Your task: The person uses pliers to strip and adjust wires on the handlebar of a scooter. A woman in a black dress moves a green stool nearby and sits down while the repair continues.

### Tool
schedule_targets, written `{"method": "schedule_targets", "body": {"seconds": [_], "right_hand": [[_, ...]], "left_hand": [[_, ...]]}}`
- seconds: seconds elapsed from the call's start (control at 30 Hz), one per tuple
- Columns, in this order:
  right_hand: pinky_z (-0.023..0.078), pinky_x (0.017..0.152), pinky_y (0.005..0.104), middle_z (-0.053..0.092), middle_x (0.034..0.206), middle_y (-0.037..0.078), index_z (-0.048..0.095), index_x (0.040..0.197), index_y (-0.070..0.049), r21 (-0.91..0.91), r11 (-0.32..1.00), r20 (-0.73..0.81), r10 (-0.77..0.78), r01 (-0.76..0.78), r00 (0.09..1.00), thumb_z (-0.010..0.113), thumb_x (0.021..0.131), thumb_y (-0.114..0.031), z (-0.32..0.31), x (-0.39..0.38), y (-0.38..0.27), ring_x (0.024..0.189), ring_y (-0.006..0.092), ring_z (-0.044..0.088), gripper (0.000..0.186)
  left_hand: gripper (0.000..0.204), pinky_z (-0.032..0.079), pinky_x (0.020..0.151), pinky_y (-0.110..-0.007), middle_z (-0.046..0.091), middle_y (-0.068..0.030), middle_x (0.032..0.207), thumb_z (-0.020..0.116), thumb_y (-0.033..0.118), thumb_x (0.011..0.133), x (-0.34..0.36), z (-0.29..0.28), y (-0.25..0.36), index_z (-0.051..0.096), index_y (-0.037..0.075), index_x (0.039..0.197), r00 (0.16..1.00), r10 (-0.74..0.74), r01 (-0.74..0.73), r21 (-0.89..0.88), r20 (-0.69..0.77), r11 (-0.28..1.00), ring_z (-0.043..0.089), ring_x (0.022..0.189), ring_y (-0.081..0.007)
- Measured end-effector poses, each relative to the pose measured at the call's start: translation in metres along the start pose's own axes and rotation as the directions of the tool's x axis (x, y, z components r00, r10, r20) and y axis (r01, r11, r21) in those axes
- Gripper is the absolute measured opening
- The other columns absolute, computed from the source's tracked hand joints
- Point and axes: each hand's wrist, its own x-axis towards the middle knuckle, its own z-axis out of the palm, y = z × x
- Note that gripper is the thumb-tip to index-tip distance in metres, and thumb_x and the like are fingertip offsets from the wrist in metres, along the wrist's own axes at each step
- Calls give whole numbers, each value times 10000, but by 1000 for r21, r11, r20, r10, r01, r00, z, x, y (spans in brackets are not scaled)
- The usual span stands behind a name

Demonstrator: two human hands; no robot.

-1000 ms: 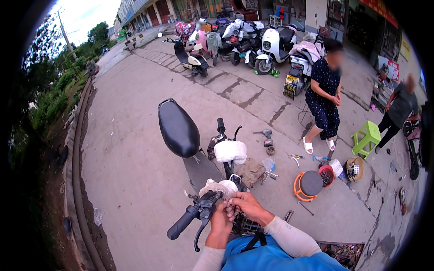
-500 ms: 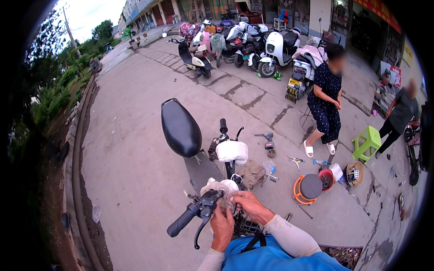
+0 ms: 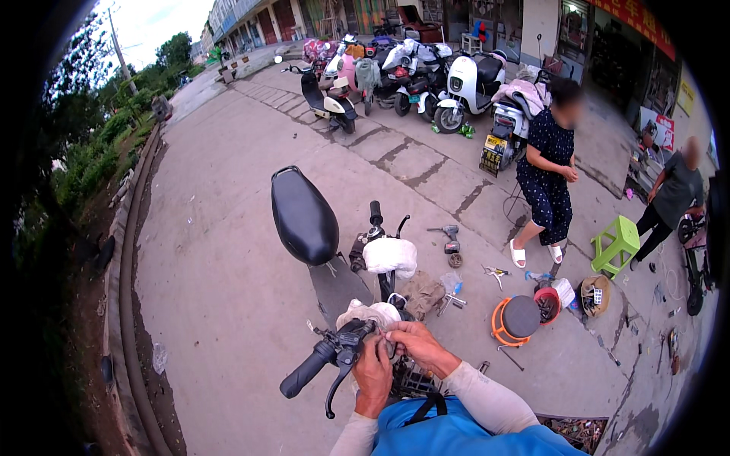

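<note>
At the left handlebar [image 3: 308, 368] of a scooter, my left hand [image 3: 372, 378] is closed just behind the switch housing [image 3: 351, 342], its fingertips on something small I cannot make out. My right hand [image 3: 417, 346] meets it from the right, thumb and forefinger pinched on the same spot. A cream cloth wrap [image 3: 363, 311] sits just beyond my fingers. Farther forward stand the other grip [image 3: 375, 213] and a white padded cover [image 3: 389, 254], with the black seat [image 3: 303, 216] to the left.
An orange round stool [image 3: 517, 319], red tub [image 3: 547, 302], basket [image 3: 595, 296], green stool [image 3: 616, 247], power drill [image 3: 449, 237], pliers and rag [image 3: 422, 292] lie to the right. Two people [image 3: 547, 175] [image 3: 671, 197] stand beyond. Parked scooters [image 3: 471, 91] line the storefronts; a curb [image 3: 137, 228] runs along the left.
My hands have shifted only slightly at the same spot by the switch housing. The person in dark patterned clothing has moved a little to the right.
</note>
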Motion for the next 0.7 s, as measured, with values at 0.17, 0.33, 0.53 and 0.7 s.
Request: {"method": "schedule_targets", "body": {"seconds": [0.17, 0.33, 0.53, 0.7], "right_hand": [[431, 589, 203, 687, 882, 0, 701, 1122, 5, -47, 999, -31, -4, 2, 1000, 627, 966, -149, 3, 1, 1, 670, 56, 551, 231], [427, 594, 211, 685, 876, 6, 698, 1119, 7, -69, 998, -34, -3, 0, 999, 629, 970, -166, -3, 2, 3, 676, 59, 545, 239], [420, 614, 227, 682, 876, 8, 704, 1111, 1, -84, 996, 2, -24, 24, 1000, 611, 961, -150, -3, 3, 2, 687, 63, 530, 232], [413, 602, 226, 677, 879, -1, 707, 1104, 8, -93, 995, 18, -39, 40, 999, 609, 959, -146, -5, 3, 4, 681, 60, 521, 233]], "left_hand": [[119, 526, 703, -383, 695, -131, 879, 617, 79, 980, -4, 7, 2, 654, -12, 1048, 948, -306, 317, -284, 83, 905, 676, 766, -268], [73, 402, 491, -249, 553, -1, 723, 561, 85, 993, 5, 7, 10, 608, 36, 966, 674, -600, 672, -695, 431, 256, 514, 547, -106], [84, 326, 420, -231, 429, 40, 652, 526, 136, 1020, 12, 3, -20, 584, 76, 1026, 460, -285, 639, -537, 841, -551, 390, 471, -70], [125, 314, 425, -227, 476, 46, 652, 567, 160, 1026, 14, -9, 1, 606, 64, 1094, 494, -409, 702, -630, 767, -333, 392, 460, -64]]}}
